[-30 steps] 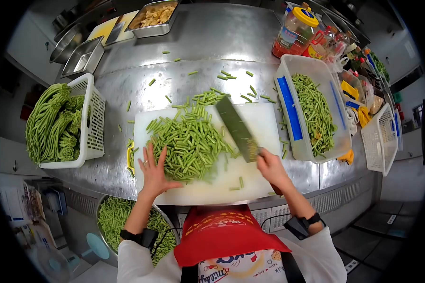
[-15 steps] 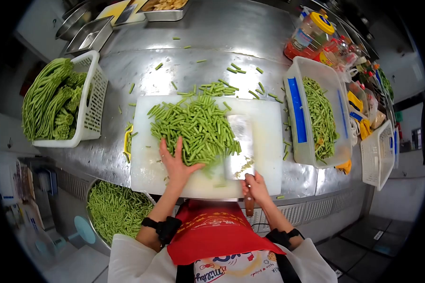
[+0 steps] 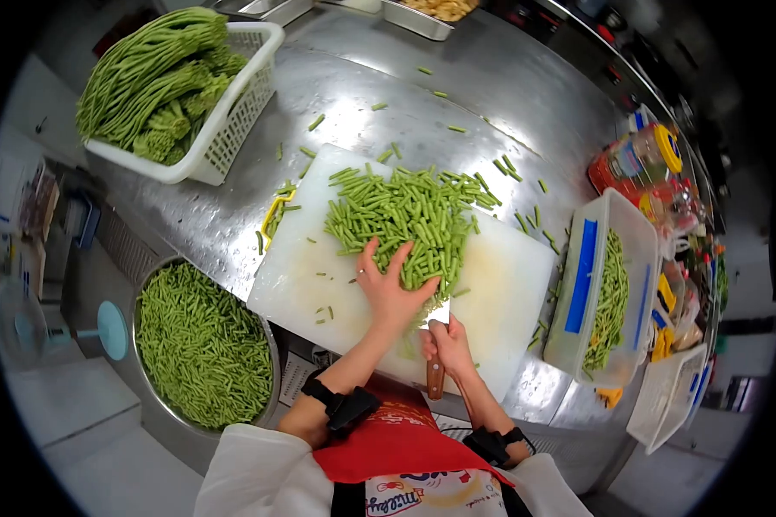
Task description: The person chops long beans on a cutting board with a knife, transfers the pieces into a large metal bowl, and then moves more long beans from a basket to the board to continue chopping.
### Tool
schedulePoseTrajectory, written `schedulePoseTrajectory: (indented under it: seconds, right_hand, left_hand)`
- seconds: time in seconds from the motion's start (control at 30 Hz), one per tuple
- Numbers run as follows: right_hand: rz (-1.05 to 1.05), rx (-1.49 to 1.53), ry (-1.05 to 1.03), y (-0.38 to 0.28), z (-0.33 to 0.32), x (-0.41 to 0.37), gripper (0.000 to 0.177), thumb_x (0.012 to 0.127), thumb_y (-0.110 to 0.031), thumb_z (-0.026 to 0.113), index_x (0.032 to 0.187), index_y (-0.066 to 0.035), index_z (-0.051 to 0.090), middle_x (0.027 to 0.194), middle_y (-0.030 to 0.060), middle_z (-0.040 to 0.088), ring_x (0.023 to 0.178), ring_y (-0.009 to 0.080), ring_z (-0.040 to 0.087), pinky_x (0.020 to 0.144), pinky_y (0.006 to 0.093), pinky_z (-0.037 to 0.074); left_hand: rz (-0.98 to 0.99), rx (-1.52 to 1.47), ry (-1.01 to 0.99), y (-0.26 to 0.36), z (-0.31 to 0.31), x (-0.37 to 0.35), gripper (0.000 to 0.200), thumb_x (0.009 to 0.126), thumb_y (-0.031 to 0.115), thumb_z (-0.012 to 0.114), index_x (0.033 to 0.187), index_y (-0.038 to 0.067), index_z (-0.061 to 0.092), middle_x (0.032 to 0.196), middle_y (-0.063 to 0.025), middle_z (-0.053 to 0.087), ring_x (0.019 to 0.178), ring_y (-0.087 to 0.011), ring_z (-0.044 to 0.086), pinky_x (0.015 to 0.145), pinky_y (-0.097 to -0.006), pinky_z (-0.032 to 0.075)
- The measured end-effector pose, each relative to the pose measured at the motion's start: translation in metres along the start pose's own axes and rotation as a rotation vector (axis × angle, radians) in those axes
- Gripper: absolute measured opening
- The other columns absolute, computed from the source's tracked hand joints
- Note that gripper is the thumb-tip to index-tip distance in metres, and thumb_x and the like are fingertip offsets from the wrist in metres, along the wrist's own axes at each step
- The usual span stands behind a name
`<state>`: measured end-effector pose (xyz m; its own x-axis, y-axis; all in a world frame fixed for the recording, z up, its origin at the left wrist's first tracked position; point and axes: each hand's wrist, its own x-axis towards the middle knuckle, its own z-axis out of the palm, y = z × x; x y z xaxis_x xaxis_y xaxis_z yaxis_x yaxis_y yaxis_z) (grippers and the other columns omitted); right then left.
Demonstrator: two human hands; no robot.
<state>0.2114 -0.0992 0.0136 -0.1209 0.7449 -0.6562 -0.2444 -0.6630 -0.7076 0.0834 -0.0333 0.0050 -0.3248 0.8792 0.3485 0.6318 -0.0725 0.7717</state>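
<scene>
A heap of cut green beans (image 3: pixel 414 211) lies on the white cutting board (image 3: pixel 513 297). My left hand (image 3: pixel 392 293) presses against the near side of the heap, its fingers spread and a ring on one of them. My right hand (image 3: pixel 450 346) grips the wooden handle of a cleaver (image 3: pixel 435 379) at the board's near edge. Most of the blade is hidden beneath the beans and behind my left hand; only a shiny strip shows by my right fingers.
At left stands a white basket (image 3: pixel 237 129) of long whole beans. Below it is a large metal bowl (image 3: pixel 274 366) filled with cut beans. On the right, a clear plastic bin (image 3: pixel 560 345) holds more beans, beside a yellow-lidded jar (image 3: pixel 638 159). Loose pieces dot the steel table (image 3: pixel 362 73).
The cleaver has gone from lying beside the heap to mostly under it. Both hands are closer together. The view has turned, so the board appears tilted and the bowl shows more fully.
</scene>
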Motion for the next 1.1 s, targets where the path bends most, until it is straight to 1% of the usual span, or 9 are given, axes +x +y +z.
schedulePoseTrajectory:
  seconds: [0.1,0.27,0.37,0.63,0.77,0.9,0.93,0.97,1.1]
  right_hand:
    - [0.007,0.001,-0.005,-0.007,0.001,-0.001,0.007,0.092,-0.007,0.043,0.099,-0.006,0.045,0.066,0.0044,0.046,0.045,0.0099,0.039,0.041,0.0278,0.038]
    - [-0.01,-0.031,-0.017,-0.016,0.009,-0.001,0.004,0.092,-0.008,0.043,0.095,-0.009,0.043,0.067,0.0045,0.045,0.045,0.0097,0.038,0.041,0.0271,0.038]
    - [-0.028,0.004,-0.043,-0.012,0.01,0.001,0.005,0.093,-0.008,0.043,0.097,-0.006,0.043,0.067,0.0059,0.047,0.045,0.0107,0.04,0.042,0.0278,0.039]
    - [-0.07,-0.095,-0.083,-0.009,0.053,-0.007,0.003,0.091,-0.005,0.041,0.094,-0.006,0.042,0.067,0.0061,0.046,0.046,0.0112,0.04,0.043,0.0276,0.039]
    - [-0.061,-0.128,-0.126,0.005,0.093,-0.013,0.004,0.091,-0.005,0.041,0.094,-0.006,0.043,0.067,0.0063,0.047,0.046,0.011,0.04,0.043,0.0274,0.04]
    - [-0.028,-0.196,-0.234,0.035,0.142,-0.013,0.005,0.091,-0.005,0.041,0.096,-0.007,0.042,0.067,0.0061,0.047,0.046,0.0103,0.04,0.042,0.027,0.039]
    - [-0.021,-0.23,-0.263,0.043,0.158,-0.015,0.005,0.091,-0.006,0.041,0.096,-0.007,0.042,0.066,0.0057,0.046,0.045,0.0102,0.039,0.042,0.0266,0.039]
    - [-0.008,-0.261,-0.299,0.053,0.176,-0.016,0.005,0.091,-0.006,0.041,0.096,-0.008,0.041,0.066,0.0053,0.045,0.045,0.01,0.038,0.041,0.0263,0.038]
    - [0.061,-0.349,-0.483,0.102,0.238,-0.012,0.004,0.093,-0.008,0.044,0.095,-0.005,0.045,0.066,0.0048,0.047,0.046,0.0096,0.041,0.041,0.0261,0.039]
  left_hand:
    - [-0.029,-0.058,0.029,0.005,-0.003,0.003,0.063,0.057,0.027,0.085,0.115,0.016,0.062,0.13,-0.0169,0.036,0.12,-0.0392,0.035,0.098,-0.0517,0.032]
    - [-0.044,-0.081,0.067,0.012,-0.011,0.009,0.062,0.057,0.027,0.084,0.114,0.016,0.063,0.131,-0.0162,0.037,0.12,-0.039,0.035,0.098,-0.052,0.033]
    - [-0.038,-0.087,0.089,0.008,-0.016,0.01,0.06,0.058,0.028,0.084,0.113,0.016,0.064,0.131,-0.0162,0.037,0.121,-0.0389,0.034,0.099,-0.0517,0.033]
    - [-0.059,-0.141,0.18,-0.007,-0.059,0.017,0.059,0.058,0.026,0.083,0.113,0.016,0.063,0.131,-0.0165,0.037,0.121,-0.039,0.034,0.099,-0.0513,0.032]
    - [-0.075,-0.128,0.246,-0.032,-0.098,0.016,0.059,0.059,0.026,0.083,0.113,0.016,0.063,0.131,-0.0166,0.036,0.121,-0.0385,0.034,0.099,-0.0511,0.032]
    - [-0.123,-0.047,0.339,-0.07,-0.156,0.005,0.06,0.059,0.027,0.082,0.115,0.017,0.062,0.13,-0.0166,0.038,0.121,-0.0388,0.035,0.099,-0.0513,0.033]
    - [-0.142,-0.022,0.366,-0.081,-0.172,0.0,0.06,0.059,0.028,0.082,0.115,0.018,0.062,0.129,-0.0167,0.038,0.12,-0.0391,0.035,0.098,-0.0515,0.033]
    - [-0.174,-0.017,0.366,-0.092,-0.189,-0.005,0.061,0.06,0.026,0.083,0.116,0.016,0.062,0.133,-0.016,0.034,0.123,-0.0384,0.033,0.1,-0.0514,0.032]
    - [-0.283,0.136,0.492,-0.148,-0.256,-0.037,0.064,0.061,0.024,0.083,0.12,0.014,0.058,0.134,-0.0172,0.034,0.124,-0.0386,0.033,0.101,-0.0484,0.033]
